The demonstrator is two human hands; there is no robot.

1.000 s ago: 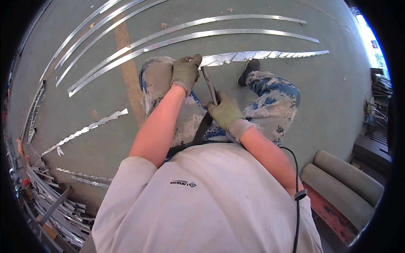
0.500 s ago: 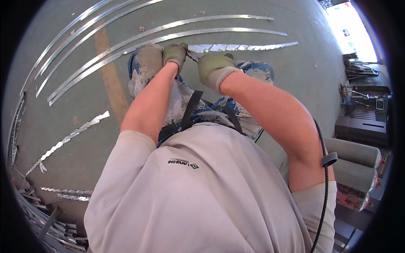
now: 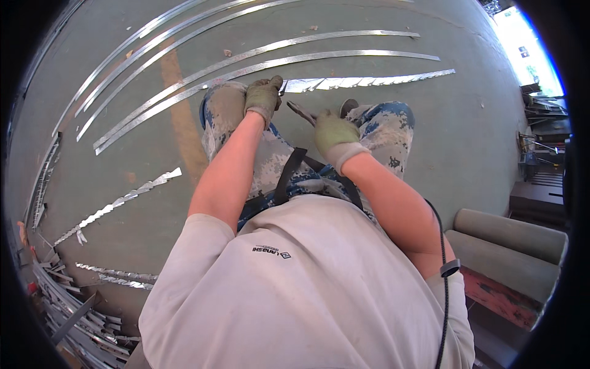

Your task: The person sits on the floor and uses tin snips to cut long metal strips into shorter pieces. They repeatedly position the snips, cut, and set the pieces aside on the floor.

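My left hand [image 3: 264, 99], in a drab green work glove, is closed by my left knee on the near end of a shiny metal strip [image 3: 344, 82]. The strip runs off to the right along the floor, its edge cut into a row of bent tabs. In my right hand [image 3: 338, 134], gloved the same way, is a pair of snips [image 3: 300, 112] with dark jaws pointing up and left. A small gap separates the jaws from the strip. My fingers hide most of the handles.
Several long plain metal strips [image 3: 270, 63] curve across the green floor ahead. Left lie a notched strip [image 3: 123, 201] and more notched pieces [image 3: 117, 275]. A heap of metal offcuts [image 3: 86, 326] sits at lower left. Large grey rolls [image 3: 510, 246] stand at the right.
My right hand has drawn back toward me with the snips, leaving the strip's end. My left hand keeps its hold by the knee. The whole view has shifted slightly.
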